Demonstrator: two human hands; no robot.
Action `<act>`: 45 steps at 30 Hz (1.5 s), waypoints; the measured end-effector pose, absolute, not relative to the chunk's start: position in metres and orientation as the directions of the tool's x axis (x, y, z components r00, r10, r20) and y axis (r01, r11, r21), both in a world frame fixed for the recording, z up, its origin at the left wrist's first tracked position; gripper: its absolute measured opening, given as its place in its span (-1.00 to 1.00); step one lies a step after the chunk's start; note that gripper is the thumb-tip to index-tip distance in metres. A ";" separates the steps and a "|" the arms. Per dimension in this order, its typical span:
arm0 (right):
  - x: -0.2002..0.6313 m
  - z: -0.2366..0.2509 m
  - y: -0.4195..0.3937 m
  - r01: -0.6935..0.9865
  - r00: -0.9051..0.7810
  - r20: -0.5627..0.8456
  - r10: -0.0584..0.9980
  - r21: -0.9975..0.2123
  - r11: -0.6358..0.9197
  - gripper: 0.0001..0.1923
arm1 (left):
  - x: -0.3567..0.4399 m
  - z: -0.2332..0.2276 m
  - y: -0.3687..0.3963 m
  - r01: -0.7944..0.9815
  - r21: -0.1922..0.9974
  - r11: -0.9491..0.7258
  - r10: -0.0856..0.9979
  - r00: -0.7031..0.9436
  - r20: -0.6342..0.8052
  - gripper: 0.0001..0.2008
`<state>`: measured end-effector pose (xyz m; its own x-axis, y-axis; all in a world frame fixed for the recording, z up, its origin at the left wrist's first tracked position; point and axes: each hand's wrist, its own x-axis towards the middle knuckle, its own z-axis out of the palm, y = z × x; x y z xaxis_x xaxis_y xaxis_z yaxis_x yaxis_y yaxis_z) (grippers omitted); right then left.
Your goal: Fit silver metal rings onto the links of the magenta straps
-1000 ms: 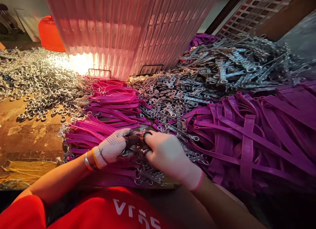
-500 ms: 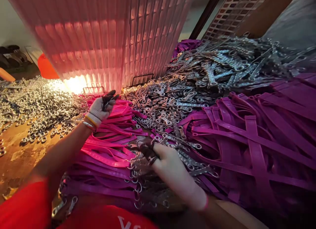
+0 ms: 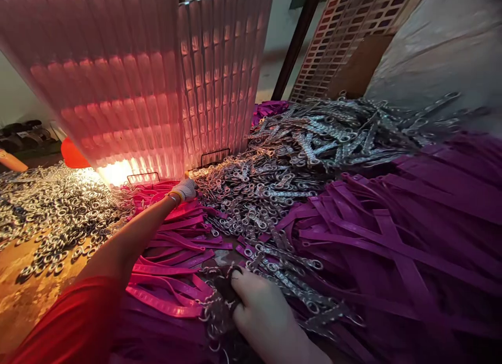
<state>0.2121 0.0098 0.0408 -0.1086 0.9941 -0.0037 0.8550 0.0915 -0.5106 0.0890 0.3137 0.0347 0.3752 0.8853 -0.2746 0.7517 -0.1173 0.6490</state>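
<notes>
Worn counter: magenta straps lie between near edge and ribbed panels toward the far edge. Left hand is at the straps' far end, right hand over metal links; neither grip's closure is discernible.

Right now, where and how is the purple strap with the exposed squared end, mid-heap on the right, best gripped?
Probably by its squared far end: the right hand could come from above and its left, pinching the two edges. The purple strap looks flat and slants across the heap; that end shows clearly, whereas its near length fades into the dark.
</notes>
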 end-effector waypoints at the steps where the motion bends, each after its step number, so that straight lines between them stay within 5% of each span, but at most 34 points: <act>1: 0.212 0.039 0.011 0.861 -0.094 0.007 0.996 -0.501 0.085 -0.74 | 0.090 0.036 0.311 0.753 0.647 -0.118 0.886 0.374 -0.274 -0.69; 9: 0.221 0.044 0.023 0.854 -0.007 0.002 1.000 -0.520 0.007 -0.73 | 0.050 0.074 0.214 0.574 0.811 -0.111 0.853 0.474 -0.219 -0.81; 12: 0.219 0.053 0.023 0.827 -0.027 0.064 0.998 -0.559 0.058 -0.66 | 0.035 0.081 0.149 0.302 0.945 0.124 0.788 0.549 -0.279 -0.81; 15: 0.211 0.062 0.017 0.842 -0.109 0.052 0.993 -0.527 0.120 -0.65 | 0.029 0.076 0.097 0.207 0.936 0.285 0.781 0.516 -0.352 -0.76; 20: 0.198 0.067 0.002 0.946 -0.202 0.032 0.979 -0.251 0.203 -0.79 | 0.027 0.064 0.055 0.289 0.930 0.228 0.778 0.520 -0.353 -0.70; 24: 0.195 0.062 -0.008 0.959 -0.259 0.099 0.961 -0.091 0.268 -0.78 | 0.026 0.064 0.043 0.482 0.871 -0.098 0.785 0.575 -0.230 -0.79; 27: 0.196 0.065 -0.011 0.959 -0.261 0.076 0.962 -0.094 0.267 -0.77 | 0.026 0.062 0.039 0.496 0.825 -0.272 0.755 0.641 -0.137 -0.87; 31: 0.198 0.079 -0.011 0.949 -0.269 -0.046 0.962 -0.183 0.257 -0.70 | 0.022 0.058 0.036 0.442 0.897 0.000 0.791 0.549 -0.271 -0.82; 34: 0.196 0.082 -0.009 0.945 -0.272 -0.160 0.949 -0.230 0.232 -0.67 | 0.018 0.059 0.031 0.432 0.901 0.025 0.836 0.485 -0.256 -0.79; 37: 0.192 0.076 -0.010 0.957 -0.243 -0.200 0.949 -0.209 0.201 -0.73 | 0.016 0.057 0.024 0.479 0.878 -0.021 0.845 0.478 -0.240 -0.77; 45: 0.184 0.061 -0.017 0.895 -0.446 -0.165 0.880 -0.095 0.436 -0.82 | 0.011 0.058 0.031 0.551 0.814 -0.182 0.761 0.604 -0.238 -0.79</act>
